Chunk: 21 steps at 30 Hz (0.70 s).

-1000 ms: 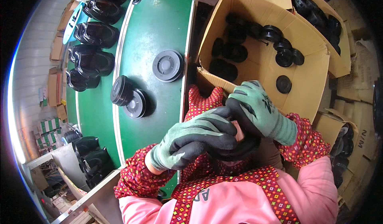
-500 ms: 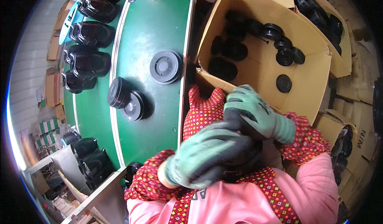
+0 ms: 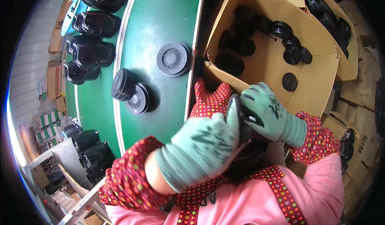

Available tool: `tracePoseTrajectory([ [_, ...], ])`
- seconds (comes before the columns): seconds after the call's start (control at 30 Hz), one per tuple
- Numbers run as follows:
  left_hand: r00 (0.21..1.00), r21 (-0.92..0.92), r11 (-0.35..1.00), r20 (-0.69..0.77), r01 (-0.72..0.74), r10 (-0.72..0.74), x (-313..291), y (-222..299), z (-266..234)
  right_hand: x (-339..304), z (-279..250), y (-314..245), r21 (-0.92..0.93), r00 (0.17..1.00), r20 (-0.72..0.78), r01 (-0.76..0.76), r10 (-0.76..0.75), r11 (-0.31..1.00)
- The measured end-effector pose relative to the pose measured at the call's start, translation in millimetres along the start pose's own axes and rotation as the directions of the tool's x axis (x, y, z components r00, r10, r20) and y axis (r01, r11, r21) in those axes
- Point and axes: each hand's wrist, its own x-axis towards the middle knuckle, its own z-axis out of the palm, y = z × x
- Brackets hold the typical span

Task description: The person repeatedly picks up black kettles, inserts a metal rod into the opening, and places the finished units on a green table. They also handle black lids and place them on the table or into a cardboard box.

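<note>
My left hand [image 3: 206,143], in a green glove with a black palm, is closed in front of my chest with its thumb raised. My right hand [image 3: 266,113], gloved alike, is curled close beside it, by the near edge of the carton. Between and below them is a black plastic part [image 3: 249,133] that both hands grip; the gloves hide most of it, and its exact kind cannot be told. On the green work surface [image 3: 156,133] to the left lie a grey round disc [image 3: 173,59] and two more, one leaning [image 3: 122,84] against the other [image 3: 137,98].
An open carton [image 3: 317,94] at the right holds several black round parts [image 3: 292,54]. Glossy black housings [image 3: 94,54] line the left side of the work surface. Another carton of black parts [image 3: 327,18] stands at the far right. A metal frame [image 3: 82,204] is at the lower left.
My left hand has turned, its back now up and its thumb raised beside the right hand. My right hand has shifted slightly right. The whole view has moved a little.
</note>
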Motion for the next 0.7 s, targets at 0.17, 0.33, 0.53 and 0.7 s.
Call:
tracePoseTrajectory([
  [0.17, 0.934, -0.322, 0.889, -0.255, -0.326, 0.25, 21, -85, 26, -7, -35, -45, -0.158, 0.998, -0.001, -0.07, 0.07, 0.985],
  [0.33, 0.852, -0.343, 0.819, -0.428, -0.46, 0.3, 67, -127, 71, 6, -64, -79, -0.323, 0.952, 0.266, -0.06, 0.152, 0.944],
  [0.53, 0.724, 0.143, 0.941, -0.606, -0.307, 0.329, 22, -64, 33, 8, -93, -39, 0.347, 0.937, 0.33, -0.231, 0.112, 0.909],
  [0.7, 0.749, 0.176, 0.924, -0.544, -0.34, 0.379, -3, -18, 49, 24, -62, 49, 0.568, 0.947, 0.319, -0.159, -0.037, 0.808],
])
